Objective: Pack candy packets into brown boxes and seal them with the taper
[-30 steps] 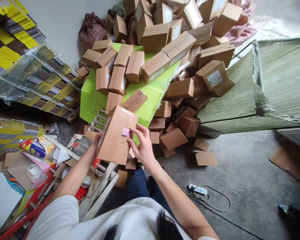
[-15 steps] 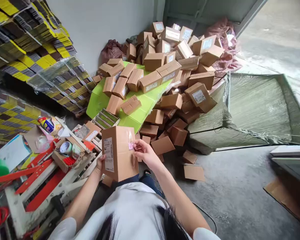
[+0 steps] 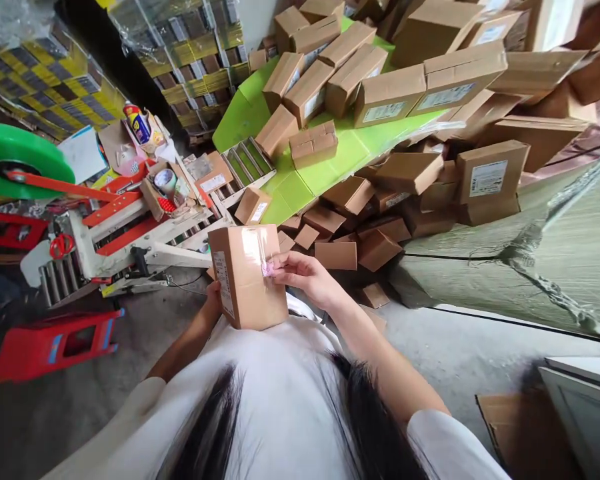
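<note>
A brown cardboard box [image 3: 255, 300] is held upright against the front of my white shirt. My left hand [image 3: 212, 297] grips its left side, with most of the fingers hidden behind it. A white printed label [image 3: 223, 283] covers part of that left face. Clear shiny tape [image 3: 254, 248] runs down from the top edge of the face toward me. At the tape's lower end is a small pink-purple sticker [image 3: 267, 268]. My right hand [image 3: 300, 272] has its thumb and fingertips pinched on this sticker at the box's right edge.
A taping machine [image 3: 145, 230] with a green tape roll [image 3: 25, 160] stands left, near a red stool [image 3: 63, 343]. Boxes lie on a green sheet [image 3: 325, 177] and in a heap beyond. A wrapped bale [image 3: 480, 267] is at right; yellow-grey stacks [image 3: 45, 80] stand behind.
The view has tilted down and shifted left, bringing the taping machine and stool further in. The box now sits closer against my shirt. My right fingers remain at the pink-purple sticker.
</note>
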